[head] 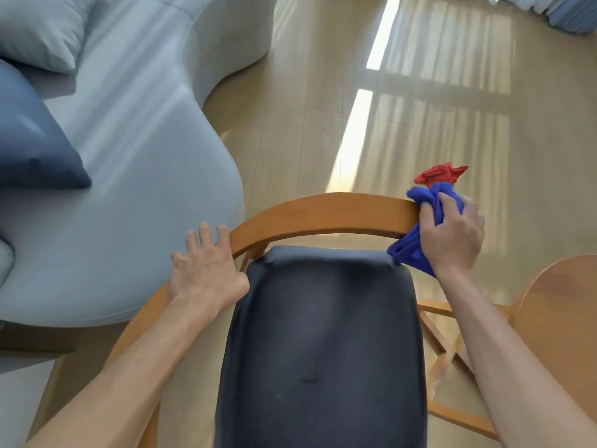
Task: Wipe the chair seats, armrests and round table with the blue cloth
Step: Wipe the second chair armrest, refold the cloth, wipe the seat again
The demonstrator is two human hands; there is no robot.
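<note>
A wooden chair with a dark padded seat (323, 344) stands right below me, its curved wooden armrest rail (323, 213) bending around the far side. My right hand (452, 234) grips the bunched blue cloth (410, 250) against the right end of that rail. A red bit of fabric (439, 173) sticks out beyond the cloth. My left hand (206, 270) rests on the rail's left part with the fingers spread and fairly straight. The edge of the round wooden table (559, 305) shows at the right.
A pale grey sofa (135, 156) with a dark blue cushion (32, 140) and a grey cushion (42, 27) sits close on the left, almost touching the chair. Sunlit wooden floor (420, 108) stretches ahead. Curtains (549, 11) hang at the top right.
</note>
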